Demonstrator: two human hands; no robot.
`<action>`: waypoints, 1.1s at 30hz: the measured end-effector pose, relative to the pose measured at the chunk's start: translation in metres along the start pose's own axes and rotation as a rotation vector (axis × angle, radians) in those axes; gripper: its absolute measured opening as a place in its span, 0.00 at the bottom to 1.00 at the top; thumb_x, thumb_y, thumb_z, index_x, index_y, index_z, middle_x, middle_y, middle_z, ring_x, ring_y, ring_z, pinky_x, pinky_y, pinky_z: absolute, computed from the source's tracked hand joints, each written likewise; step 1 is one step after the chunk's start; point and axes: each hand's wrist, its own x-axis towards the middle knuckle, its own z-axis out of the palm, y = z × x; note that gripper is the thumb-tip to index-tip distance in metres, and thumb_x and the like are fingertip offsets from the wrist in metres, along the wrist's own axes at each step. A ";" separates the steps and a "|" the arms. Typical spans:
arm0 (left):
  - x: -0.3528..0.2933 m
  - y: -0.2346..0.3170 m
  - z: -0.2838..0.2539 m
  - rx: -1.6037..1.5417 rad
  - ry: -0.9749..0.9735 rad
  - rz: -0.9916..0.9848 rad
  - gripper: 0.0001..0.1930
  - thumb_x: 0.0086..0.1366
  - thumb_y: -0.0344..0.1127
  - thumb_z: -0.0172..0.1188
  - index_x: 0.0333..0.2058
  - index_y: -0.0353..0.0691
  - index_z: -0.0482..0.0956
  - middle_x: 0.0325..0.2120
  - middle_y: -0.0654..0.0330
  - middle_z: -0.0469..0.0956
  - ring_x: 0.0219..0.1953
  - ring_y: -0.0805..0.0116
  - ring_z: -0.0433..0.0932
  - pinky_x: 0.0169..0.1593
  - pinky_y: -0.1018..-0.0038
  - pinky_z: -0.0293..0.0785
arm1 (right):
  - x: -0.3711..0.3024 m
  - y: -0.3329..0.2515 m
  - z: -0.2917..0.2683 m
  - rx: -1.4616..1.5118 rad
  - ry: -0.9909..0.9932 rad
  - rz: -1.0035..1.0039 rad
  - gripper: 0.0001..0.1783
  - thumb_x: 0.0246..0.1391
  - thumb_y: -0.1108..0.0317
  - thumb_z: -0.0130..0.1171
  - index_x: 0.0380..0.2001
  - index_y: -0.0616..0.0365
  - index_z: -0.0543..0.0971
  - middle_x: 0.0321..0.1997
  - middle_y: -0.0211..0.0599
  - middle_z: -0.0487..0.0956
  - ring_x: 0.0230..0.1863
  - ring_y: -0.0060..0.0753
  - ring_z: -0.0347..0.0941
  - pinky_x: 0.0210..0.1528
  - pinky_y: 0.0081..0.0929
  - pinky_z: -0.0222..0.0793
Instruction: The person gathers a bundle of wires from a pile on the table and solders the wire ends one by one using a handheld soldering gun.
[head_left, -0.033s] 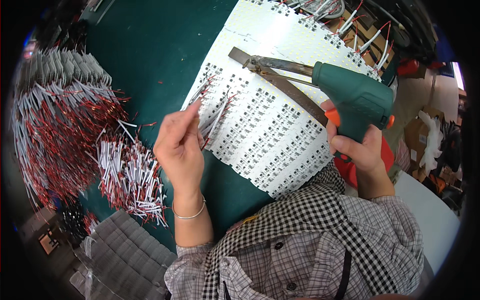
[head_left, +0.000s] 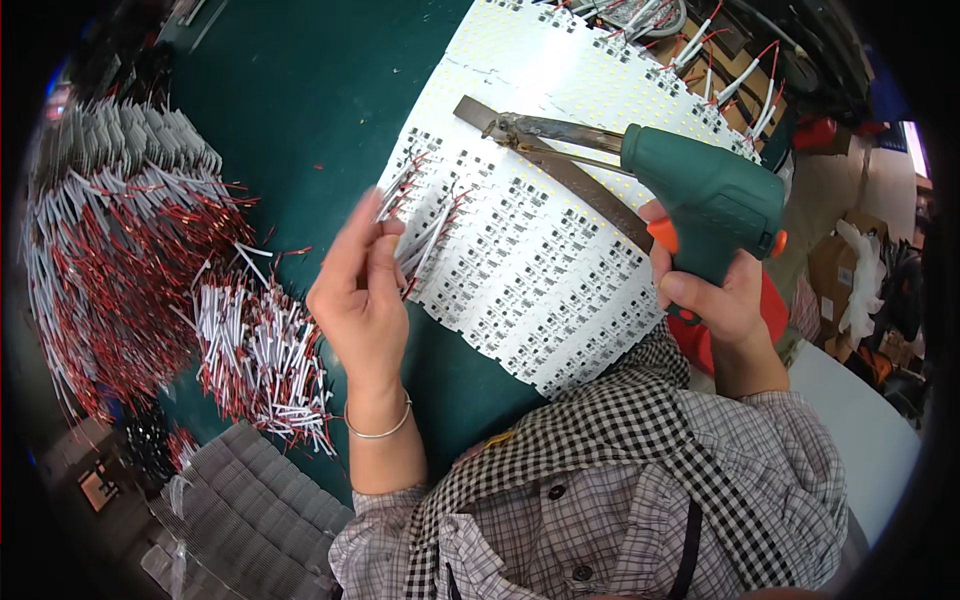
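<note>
A green soldering gun point(head_left: 712, 195) with an orange trigger is gripped in my right hand point(head_left: 722, 290). Its dark, scorched tip points left over a sheet of white LED circuit boards point(head_left: 530, 270), above a flat brown bar point(head_left: 590, 190) lying across them. My left hand point(head_left: 362, 285) hovers by the sheet's left edge, index finger stretched out and blurred, thumb apart from it. I make out nothing held in it. Short grey-white cables with red wire ends point(head_left: 432, 240) lie on the boards just right of those fingers.
Left on the green table point(head_left: 290, 100) are a large bundle of grey cables with red ends point(head_left: 120, 270) and a loose heap of short white cables point(head_left: 265, 350). Stacked grey ribbed pieces point(head_left: 250, 495) sit lower left. More white cables point(head_left: 740, 80) stick out beyond the boards' far edge.
My left index finger has lifted and straightened away from the thumb, out of a pinch. The soldering gun has shifted very slightly left.
</note>
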 end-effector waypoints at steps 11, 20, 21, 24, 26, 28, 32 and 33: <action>0.019 -0.004 0.032 0.374 0.001 0.423 0.12 0.48 0.19 0.66 0.33 0.40 0.84 0.22 0.61 0.74 0.23 0.71 0.73 0.26 0.78 0.69 | 0.003 -0.002 -0.003 -0.057 -0.043 0.036 0.26 0.47 0.79 0.61 0.52 0.66 0.70 0.33 0.31 0.76 0.31 0.19 0.70 0.33 0.19 0.69; 0.024 -0.020 0.048 0.414 0.067 0.504 0.09 0.46 0.20 0.66 0.28 0.40 0.84 0.20 0.62 0.75 0.20 0.69 0.74 0.23 0.76 0.68 | 0.006 0.012 -0.012 -0.211 -0.099 -0.077 0.32 0.44 0.75 0.65 0.54 0.68 0.67 0.51 0.50 0.73 0.27 0.26 0.72 0.26 0.20 0.71; 0.024 -0.022 0.049 0.393 0.085 0.518 0.09 0.46 0.20 0.66 0.28 0.40 0.84 0.20 0.62 0.75 0.20 0.69 0.74 0.23 0.76 0.69 | 0.006 0.012 -0.011 -0.190 -0.095 -0.074 0.32 0.44 0.76 0.65 0.54 0.67 0.67 0.51 0.50 0.73 0.28 0.26 0.72 0.27 0.20 0.71; 0.024 -0.022 0.050 0.385 0.091 0.526 0.10 0.46 0.20 0.66 0.28 0.40 0.83 0.20 0.61 0.75 0.20 0.69 0.74 0.24 0.76 0.69 | 0.006 0.012 -0.009 -0.181 -0.091 -0.058 0.32 0.44 0.77 0.65 0.54 0.66 0.67 0.51 0.50 0.73 0.30 0.26 0.72 0.28 0.20 0.72; 0.024 -0.022 0.050 0.383 0.081 0.514 0.10 0.46 0.19 0.66 0.29 0.39 0.83 0.21 0.60 0.75 0.21 0.68 0.74 0.24 0.75 0.70 | 0.005 0.012 -0.009 -0.192 -0.091 -0.044 0.32 0.44 0.77 0.65 0.55 0.66 0.67 0.51 0.50 0.73 0.30 0.25 0.73 0.29 0.21 0.72; 0.023 -0.022 0.051 0.380 0.071 0.502 0.10 0.47 0.18 0.65 0.29 0.38 0.83 0.22 0.59 0.75 0.22 0.67 0.75 0.25 0.75 0.70 | 0.004 0.012 -0.009 -0.216 -0.077 -0.022 0.31 0.44 0.79 0.63 0.54 0.66 0.67 0.52 0.50 0.73 0.31 0.26 0.73 0.29 0.21 0.72; 0.023 -0.023 0.051 0.407 0.055 0.512 0.10 0.48 0.17 0.64 0.30 0.35 0.81 0.25 0.57 0.75 0.24 0.64 0.75 0.26 0.73 0.71 | 0.007 0.005 -0.005 -0.189 -0.096 0.018 0.19 0.45 0.81 0.64 0.44 0.63 0.74 0.34 0.30 0.77 0.35 0.20 0.73 0.38 0.21 0.71; 0.023 -0.023 0.051 0.406 0.052 0.512 0.10 0.48 0.17 0.64 0.30 0.35 0.81 0.25 0.57 0.74 0.24 0.63 0.75 0.27 0.73 0.71 | 0.008 0.006 -0.005 -0.204 -0.123 0.020 0.20 0.45 0.81 0.64 0.44 0.63 0.74 0.34 0.30 0.77 0.35 0.20 0.73 0.38 0.21 0.71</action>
